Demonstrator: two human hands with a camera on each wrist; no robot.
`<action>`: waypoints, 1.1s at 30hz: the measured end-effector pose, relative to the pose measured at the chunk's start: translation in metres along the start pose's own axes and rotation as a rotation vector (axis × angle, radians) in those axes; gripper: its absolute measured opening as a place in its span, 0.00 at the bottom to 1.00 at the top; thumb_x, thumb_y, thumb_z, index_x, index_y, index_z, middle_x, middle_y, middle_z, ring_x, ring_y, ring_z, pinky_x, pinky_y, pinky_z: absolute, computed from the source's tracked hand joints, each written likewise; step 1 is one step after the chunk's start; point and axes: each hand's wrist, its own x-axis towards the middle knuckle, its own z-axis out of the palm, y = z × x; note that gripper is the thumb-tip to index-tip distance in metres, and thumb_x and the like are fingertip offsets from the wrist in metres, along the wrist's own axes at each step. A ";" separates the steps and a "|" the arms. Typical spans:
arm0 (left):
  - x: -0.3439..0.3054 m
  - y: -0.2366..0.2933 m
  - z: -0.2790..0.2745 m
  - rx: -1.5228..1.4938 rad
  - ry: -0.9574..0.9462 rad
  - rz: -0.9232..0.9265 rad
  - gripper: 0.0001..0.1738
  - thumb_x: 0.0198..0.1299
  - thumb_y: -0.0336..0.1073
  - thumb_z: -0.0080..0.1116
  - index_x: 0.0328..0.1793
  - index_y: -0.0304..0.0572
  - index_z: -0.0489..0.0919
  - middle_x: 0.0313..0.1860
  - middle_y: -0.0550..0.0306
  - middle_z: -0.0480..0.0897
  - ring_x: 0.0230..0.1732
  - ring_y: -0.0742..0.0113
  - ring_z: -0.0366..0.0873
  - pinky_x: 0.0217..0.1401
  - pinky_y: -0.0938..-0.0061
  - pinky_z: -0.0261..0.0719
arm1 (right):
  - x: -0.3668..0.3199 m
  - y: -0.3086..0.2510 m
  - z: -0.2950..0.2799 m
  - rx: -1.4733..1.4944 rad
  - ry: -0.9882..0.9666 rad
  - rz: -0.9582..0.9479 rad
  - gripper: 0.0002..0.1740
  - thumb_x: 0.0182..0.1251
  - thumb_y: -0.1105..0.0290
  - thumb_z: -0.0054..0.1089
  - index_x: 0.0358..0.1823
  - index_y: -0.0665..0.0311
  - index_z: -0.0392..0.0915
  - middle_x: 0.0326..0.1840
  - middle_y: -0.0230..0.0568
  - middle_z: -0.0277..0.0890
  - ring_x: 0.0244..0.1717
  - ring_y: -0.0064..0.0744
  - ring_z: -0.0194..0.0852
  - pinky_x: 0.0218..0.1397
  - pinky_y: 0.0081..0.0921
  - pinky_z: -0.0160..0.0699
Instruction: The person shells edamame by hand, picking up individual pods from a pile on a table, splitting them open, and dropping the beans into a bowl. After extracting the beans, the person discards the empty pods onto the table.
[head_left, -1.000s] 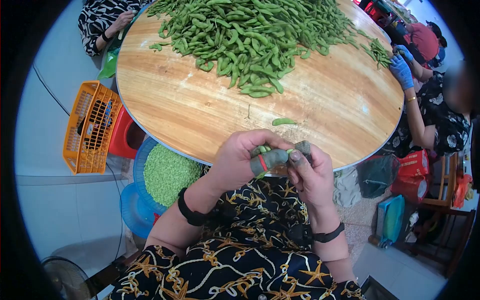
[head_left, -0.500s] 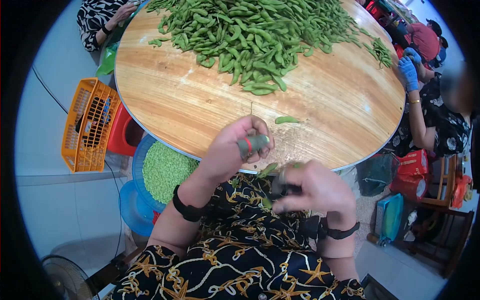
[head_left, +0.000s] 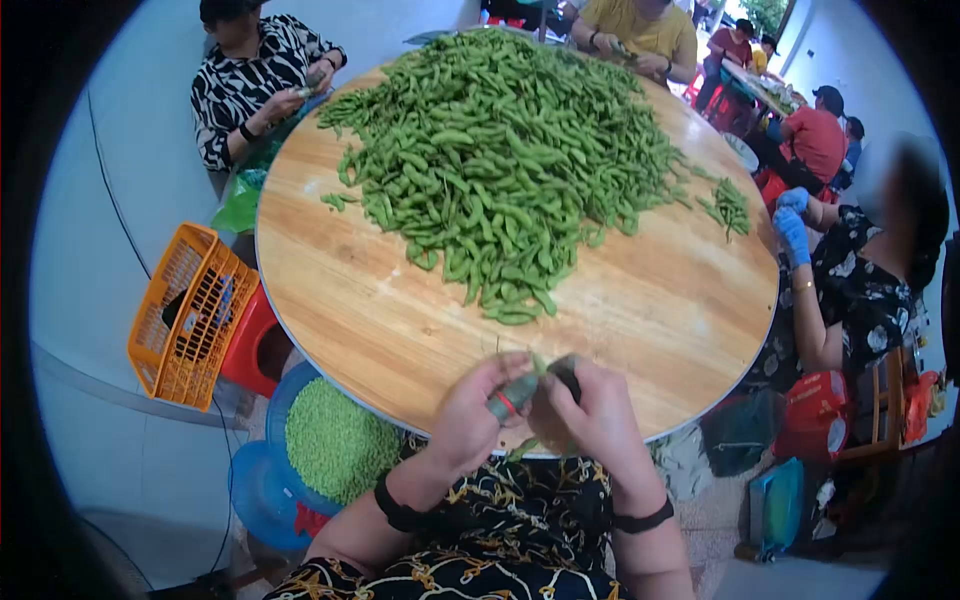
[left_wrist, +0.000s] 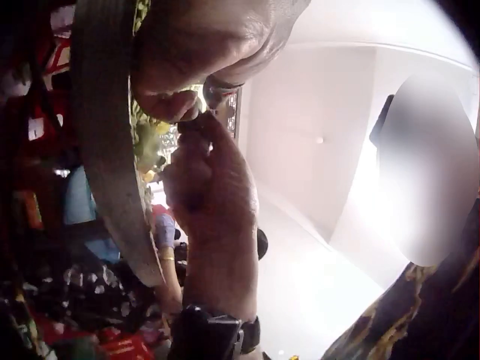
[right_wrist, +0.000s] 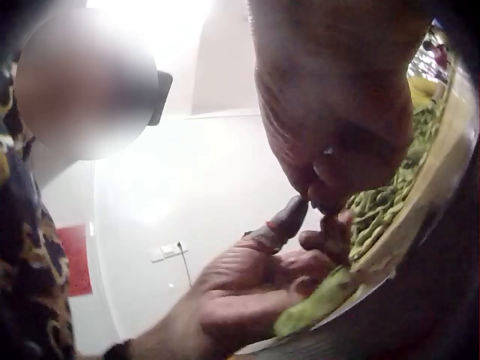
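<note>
At the near edge of the round worktop [head_left: 385, 355] the person's 2 hands are together, left hand [head_left: 468, 425] and right hand [head_left: 602, 412] meeting at the fingertips and pinching 1 green pod [head_left: 538, 366] between them. The left thumb wears a grey-green cover [head_left: 513, 398] with a red band; a dark cap [head_left: 565, 374] shows on the right hand. A 2nd pod [right_wrist: 315, 304] juts out by the left hand's lower fingers, though I can't tell how firmly it's gripped. Beyond the hands, a big heap [head_left: 500, 170] of pods spreads over the wood, and a small bunch [head_left: 730, 208] lies near the right edge. Down on the person's left is a blue basket [head_left: 277, 425] full of pale green beans [head_left: 340, 440], with a blue basin [head_left: 262, 500] just beside it, then a red stool [head_left: 247, 350] and an orange crate [head_left: 190, 315]. 3 others are round the worktop: a patterned shirt [head_left: 240, 90], a yellow top [head_left: 645, 38] and someone in blue gloves [head_left: 793, 235].
</note>
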 end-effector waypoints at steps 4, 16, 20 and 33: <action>-0.001 -0.009 -0.003 -0.086 -0.066 0.041 0.05 0.62 0.28 0.51 0.43 0.42 0.72 0.37 0.59 0.78 0.33 0.78 0.72 0.30 0.87 0.64 | -0.016 -0.002 0.000 0.303 -0.104 0.161 0.10 0.64 0.68 0.54 0.30 0.68 0.71 0.20 0.34 0.70 0.21 0.19 0.65 0.25 0.19 0.66; -0.008 -0.015 0.001 0.273 0.058 0.276 0.05 0.62 0.31 0.54 0.39 0.37 0.75 0.33 0.64 0.78 0.33 0.83 0.72 0.36 0.84 0.72 | -0.031 -0.006 -0.001 0.933 -0.363 0.494 0.14 0.72 0.66 0.40 0.30 0.63 0.70 0.18 0.25 0.62 0.18 0.14 0.54 0.21 0.13 0.52; -0.013 -0.004 -0.001 0.002 -0.209 0.108 0.04 0.62 0.29 0.50 0.41 0.38 0.71 0.33 0.58 0.77 0.34 0.73 0.76 0.36 0.81 0.74 | -0.034 -0.010 -0.006 1.210 -0.382 0.656 0.11 0.72 0.67 0.42 0.33 0.63 0.70 0.21 0.27 0.64 0.14 0.11 0.49 0.16 0.10 0.46; -0.009 0.005 -0.007 -0.053 -0.311 0.034 0.06 0.61 0.33 0.52 0.39 0.39 0.73 0.31 0.64 0.75 0.30 0.79 0.70 0.31 0.84 0.68 | -0.039 -0.001 0.001 1.426 -0.595 0.548 0.10 0.72 0.68 0.41 0.43 0.66 0.69 0.25 0.29 0.66 0.14 0.10 0.49 0.14 0.08 0.45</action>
